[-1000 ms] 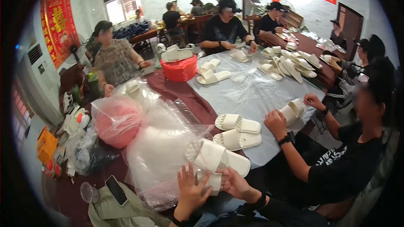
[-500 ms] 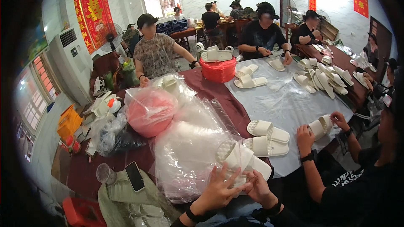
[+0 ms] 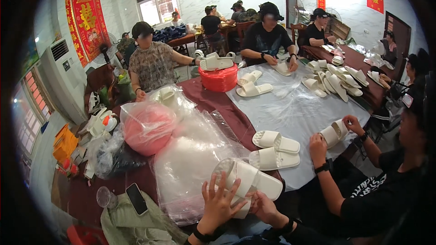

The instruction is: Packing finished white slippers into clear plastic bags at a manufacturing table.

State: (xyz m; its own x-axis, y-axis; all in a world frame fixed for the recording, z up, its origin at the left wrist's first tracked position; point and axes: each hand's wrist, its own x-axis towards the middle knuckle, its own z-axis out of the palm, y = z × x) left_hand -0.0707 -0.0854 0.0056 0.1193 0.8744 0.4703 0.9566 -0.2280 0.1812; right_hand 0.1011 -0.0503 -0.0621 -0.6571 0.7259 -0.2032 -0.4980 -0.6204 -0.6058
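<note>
A pair of off-white slide slippers (image 3: 249,178) is in front of me, one above the other, at the near edge of the stacked clear plastic bags (image 3: 184,172). My right hand (image 3: 265,208) pinches the near edge of the lower slipper (image 3: 237,205). Spread fingers of my left hand (image 3: 219,205) lie against the pair's left side, apart from one another. Whether clear film surrounds the pair, I cannot make out. Just beyond rest two more off-white slippers (image 3: 278,151), side by side.
At my right, a co-worker's hands (image 3: 319,147) hold a slipper (image 3: 334,132) over the plastic-covered table (image 3: 290,109). A slipper pile (image 3: 338,79) lies farther back. Bagged pink material (image 3: 150,127), a red bundle (image 3: 219,78), a phone (image 3: 136,198) and a clear cup (image 3: 105,197) are also around.
The view has swung slightly right. My left hand's fingers have spread wider on the pair, and the slippers show more plainly from above. My right hand still pinches the edge.
</note>
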